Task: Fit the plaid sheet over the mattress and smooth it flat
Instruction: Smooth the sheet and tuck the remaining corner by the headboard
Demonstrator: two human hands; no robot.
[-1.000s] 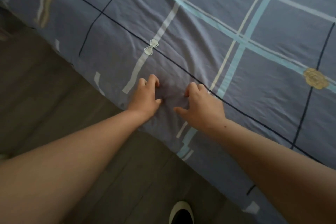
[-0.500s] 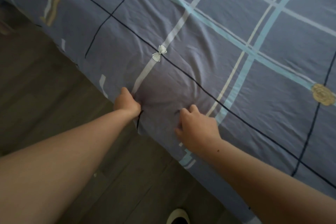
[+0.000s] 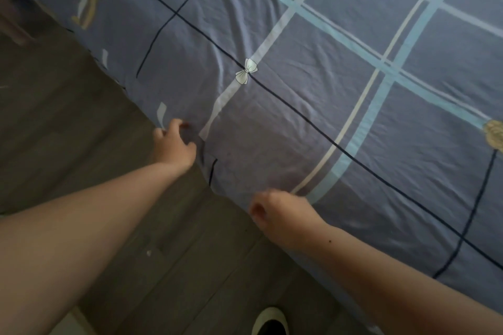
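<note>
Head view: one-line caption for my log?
Bedside: left hand and right hand grip the edge of the plaid sheet; wrinkles show near the bow print.

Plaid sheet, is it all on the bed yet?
Nearly. The plaid sheet already covers the whole top in view and hangs over the near side. In hand: the left hand grips that hanging side; the right hand is curled at the edge, hold unclear. Left: smoothing the creases around the bow print.
</note>
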